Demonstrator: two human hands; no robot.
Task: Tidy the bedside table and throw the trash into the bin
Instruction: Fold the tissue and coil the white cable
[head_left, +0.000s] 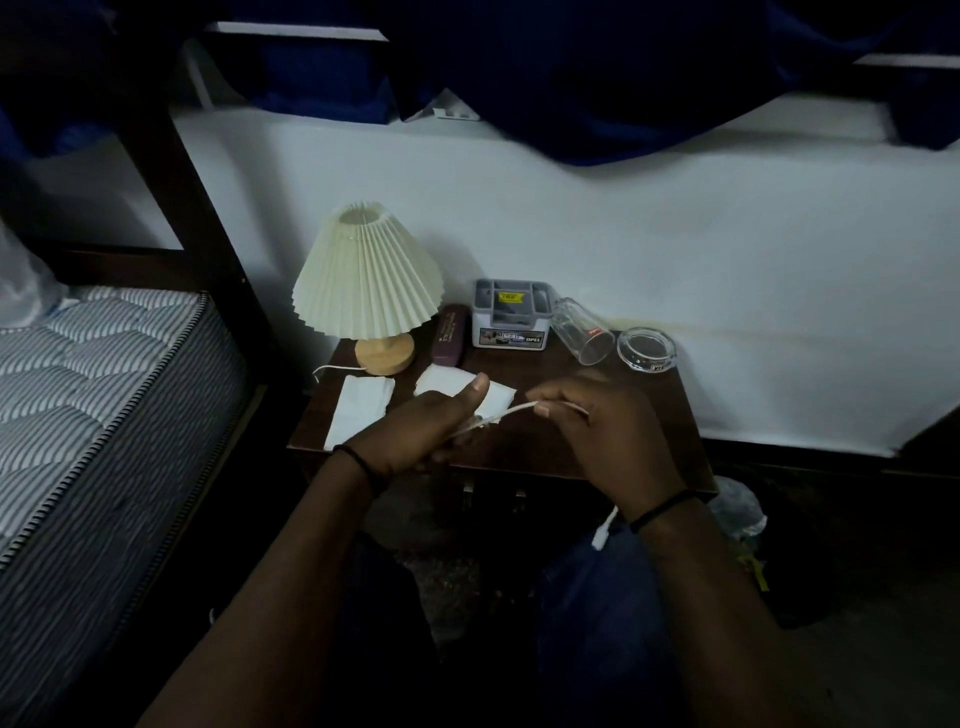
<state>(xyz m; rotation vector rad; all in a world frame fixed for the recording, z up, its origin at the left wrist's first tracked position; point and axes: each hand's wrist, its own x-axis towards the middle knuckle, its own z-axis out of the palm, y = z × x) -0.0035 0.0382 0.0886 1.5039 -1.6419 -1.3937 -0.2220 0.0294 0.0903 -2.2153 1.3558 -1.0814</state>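
Over the front of the dark wooden bedside table (649, 415), my left hand (421, 431) and my right hand (608, 436) both grip a white cable (511, 410) stretched between them. Its white plug end (602, 535) dangles below my right wrist. Two white tissues lie on the table: one flat at the left (358, 410), one partly hidden behind my left thumb (447, 382).
At the back of the table stand a pleated cream lamp (366, 280), a maroon case (449, 335), a grey organiser box (511, 314), a glass lying on its side (582, 330) and a glass ashtray (647, 348). A striped mattress (93, 395) lies left. A clear plastic bag (737, 509) sits low right.
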